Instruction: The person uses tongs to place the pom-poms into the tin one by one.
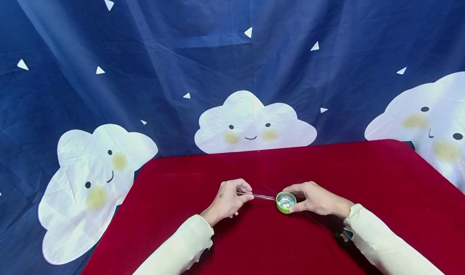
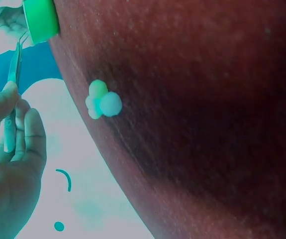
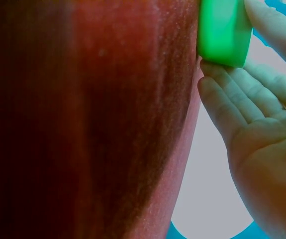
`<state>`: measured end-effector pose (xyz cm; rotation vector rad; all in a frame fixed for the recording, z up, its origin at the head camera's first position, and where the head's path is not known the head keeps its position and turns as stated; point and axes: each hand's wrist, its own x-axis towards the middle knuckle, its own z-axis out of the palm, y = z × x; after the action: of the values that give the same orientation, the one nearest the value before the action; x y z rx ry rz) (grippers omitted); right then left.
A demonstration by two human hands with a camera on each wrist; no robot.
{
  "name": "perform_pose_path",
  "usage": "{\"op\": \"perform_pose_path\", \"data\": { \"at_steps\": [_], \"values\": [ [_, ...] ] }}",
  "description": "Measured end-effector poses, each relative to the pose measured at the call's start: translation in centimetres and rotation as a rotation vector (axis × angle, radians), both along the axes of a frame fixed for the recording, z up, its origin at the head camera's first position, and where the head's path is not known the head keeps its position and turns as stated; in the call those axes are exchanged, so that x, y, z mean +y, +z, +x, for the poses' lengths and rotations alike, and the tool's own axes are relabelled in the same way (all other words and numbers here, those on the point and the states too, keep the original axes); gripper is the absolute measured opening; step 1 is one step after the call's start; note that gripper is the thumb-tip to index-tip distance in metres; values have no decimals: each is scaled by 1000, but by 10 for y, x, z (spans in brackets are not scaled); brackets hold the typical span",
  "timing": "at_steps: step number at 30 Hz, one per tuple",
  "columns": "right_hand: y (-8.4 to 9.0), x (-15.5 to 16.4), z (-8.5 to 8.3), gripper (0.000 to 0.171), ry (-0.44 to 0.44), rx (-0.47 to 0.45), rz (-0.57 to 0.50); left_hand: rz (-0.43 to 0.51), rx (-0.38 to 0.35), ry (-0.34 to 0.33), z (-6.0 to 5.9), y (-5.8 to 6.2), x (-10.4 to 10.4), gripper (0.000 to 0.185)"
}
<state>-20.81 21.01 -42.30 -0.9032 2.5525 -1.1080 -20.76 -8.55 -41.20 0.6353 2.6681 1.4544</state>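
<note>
My left hand (image 1: 229, 200) pinches a pair of slim metal tweezers (image 1: 263, 196) between thumb and fingers. They point right, with their tips at the near-left rim of a small round green tin (image 1: 283, 211). Small pale balls (image 1: 286, 205), some yellowish and some bluish, lie inside the tin. From the right, my right hand (image 1: 316, 198) grips the tin between thumb and fingers; in the right wrist view the thumb lies against the green wall (image 3: 223, 35). Whether the tweezers hold a ball I cannot tell. A cluster of pastel balls (image 2: 111, 104) sits on the cloth beside my left hand.
A dark red cloth (image 1: 290, 246) covers the table. Behind its far edge hangs a blue curtain (image 1: 174, 65) printed with white clouds and triangles. A dark band with a small device (image 1: 346, 235) is at my right wrist.
</note>
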Motion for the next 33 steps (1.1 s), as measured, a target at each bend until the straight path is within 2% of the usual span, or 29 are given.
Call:
{"op": "perform_pose_path", "data": {
  "at_steps": [3,6,10,13,20,33],
  "values": [
    [0,0,-1,53,2,6,2,-3,3,-5,0,1,-3,14],
    [0,0,-2,53,7,3,-1,-14,47,-7,-3,1,-7,13],
    [-1,0,-3,53,13,6,-5,-20,115,25,-6,2,-16,14],
    [0,0,-3,52,15,12,-5,-13,137,44,-7,4,-23,14],
    [1,-1,-2,53,14,-7,-8,-33,114,73,-4,6,-36,15],
    [0,0,0,56,1,-21,-9,-52,118,145,2,3,-68,18]
  ]
}}
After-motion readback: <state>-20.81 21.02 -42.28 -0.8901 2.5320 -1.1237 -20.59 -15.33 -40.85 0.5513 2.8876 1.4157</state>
